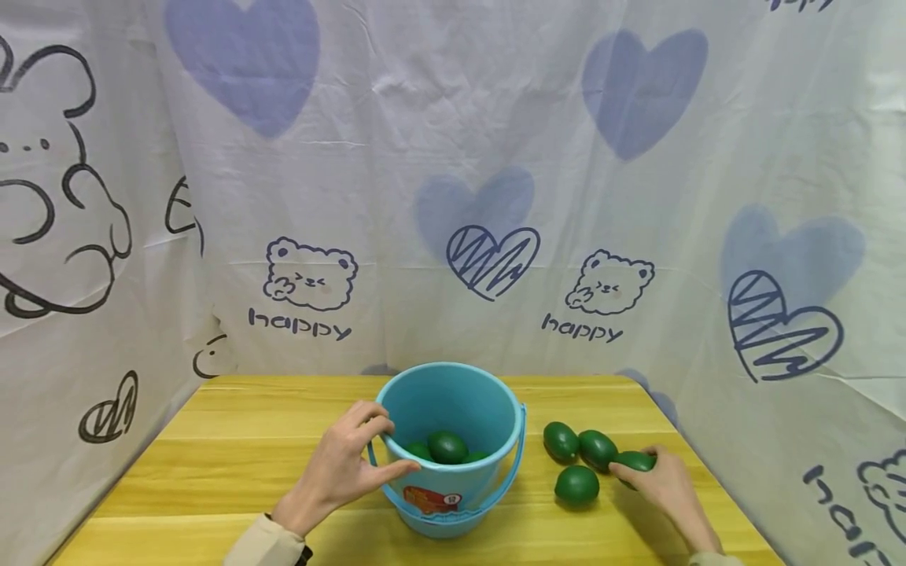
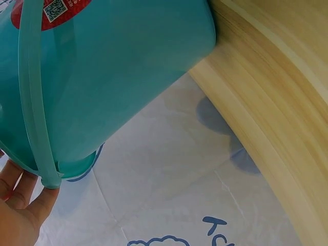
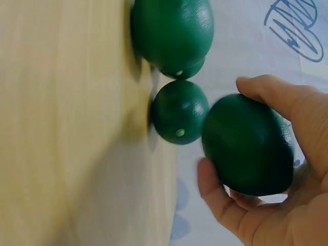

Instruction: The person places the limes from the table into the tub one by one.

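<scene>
A light blue bucket stands upright on the table. My left hand grips its rim on the left side, the thumb lying along the front and the fingers at the edge. Inside the bucket is a dark green lime, with parts of others showing beside it. To the right, my right hand holds a lime between thumb and fingers. Close by on the table are three more limes: one at the back, one in the middle and one nearer the front.
The wooden table has its back edge close to a white printed curtain, which also hangs along both sides. A blue handle hangs down across the bucket's front, near a red label.
</scene>
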Motion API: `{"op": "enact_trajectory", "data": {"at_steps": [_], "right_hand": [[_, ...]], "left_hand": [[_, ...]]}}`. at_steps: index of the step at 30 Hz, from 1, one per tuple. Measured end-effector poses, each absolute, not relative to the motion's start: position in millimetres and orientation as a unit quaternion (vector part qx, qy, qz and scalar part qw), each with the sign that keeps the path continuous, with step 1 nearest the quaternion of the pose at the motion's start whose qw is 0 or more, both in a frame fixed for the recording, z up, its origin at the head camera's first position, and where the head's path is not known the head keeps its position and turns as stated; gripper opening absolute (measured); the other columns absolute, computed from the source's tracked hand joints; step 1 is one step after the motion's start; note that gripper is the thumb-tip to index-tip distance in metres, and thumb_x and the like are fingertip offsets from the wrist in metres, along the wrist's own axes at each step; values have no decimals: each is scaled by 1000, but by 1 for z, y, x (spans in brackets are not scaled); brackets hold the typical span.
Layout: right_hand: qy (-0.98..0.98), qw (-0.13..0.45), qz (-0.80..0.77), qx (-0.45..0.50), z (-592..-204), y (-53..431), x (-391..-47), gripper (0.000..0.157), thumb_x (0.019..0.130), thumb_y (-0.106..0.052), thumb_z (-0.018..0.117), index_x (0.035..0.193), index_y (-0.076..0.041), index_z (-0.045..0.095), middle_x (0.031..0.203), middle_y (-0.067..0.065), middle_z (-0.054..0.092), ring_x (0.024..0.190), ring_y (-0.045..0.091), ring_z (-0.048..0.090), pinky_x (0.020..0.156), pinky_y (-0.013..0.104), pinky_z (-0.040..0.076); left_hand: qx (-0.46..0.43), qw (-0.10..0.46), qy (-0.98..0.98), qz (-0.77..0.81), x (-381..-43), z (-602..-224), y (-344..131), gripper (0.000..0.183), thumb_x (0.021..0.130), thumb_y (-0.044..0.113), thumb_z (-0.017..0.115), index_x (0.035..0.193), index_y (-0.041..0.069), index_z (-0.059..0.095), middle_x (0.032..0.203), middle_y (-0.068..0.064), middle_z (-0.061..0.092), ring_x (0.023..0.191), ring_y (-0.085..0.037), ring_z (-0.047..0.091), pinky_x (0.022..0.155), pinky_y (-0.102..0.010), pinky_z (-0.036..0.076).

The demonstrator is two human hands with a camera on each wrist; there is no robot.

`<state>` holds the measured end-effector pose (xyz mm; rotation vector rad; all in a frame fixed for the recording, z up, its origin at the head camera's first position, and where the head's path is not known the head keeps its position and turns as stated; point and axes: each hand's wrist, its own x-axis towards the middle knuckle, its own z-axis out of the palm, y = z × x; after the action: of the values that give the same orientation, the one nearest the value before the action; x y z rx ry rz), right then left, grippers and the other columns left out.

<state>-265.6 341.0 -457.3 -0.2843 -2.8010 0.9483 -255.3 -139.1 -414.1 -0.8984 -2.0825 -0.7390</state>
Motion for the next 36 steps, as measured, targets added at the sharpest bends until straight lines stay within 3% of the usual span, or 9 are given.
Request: {"op": "enact_trajectory", "data": {"at_steps": [5,13,21,36], "right_hand": [[-939,106,313,-101,-448,334,-266,70,80,-46,76,121,1,44,107,27,59,88,33,60,61,33,47],[-929,136,337,-66,-436,311,-268,56,81,-36,77,125,-7,58,116,24,63,88,29,64,62,32,51],[-912,176,368,-32,-422,279,-272,53,82,-35,78,128,-15,60,123,20,62,96,32,63,71,38,54],[-858,157,487,48,-397,218,-275,53,84,-25,79,131,-21,56,126,15,58,100,31,61,76,39,55]], "left_hand": [[-346,370,-814,-286,-255,-415,-139,45,70,56,82,87,18,64,99,5,59,90,-9,54,71,-26,55],[-346,371,-811,-290,-255,-418,-138,44,70,53,83,90,17,66,103,0,63,96,-12,57,78,-33,58],[-344,377,-805,-301,-257,-419,-137,42,69,51,85,89,18,65,103,2,62,98,-13,56,79,-35,57],[-344,371,-807,-306,-255,-417,-137,41,70,50,85,89,18,65,103,0,62,97,-12,56,79,-35,57]]}}
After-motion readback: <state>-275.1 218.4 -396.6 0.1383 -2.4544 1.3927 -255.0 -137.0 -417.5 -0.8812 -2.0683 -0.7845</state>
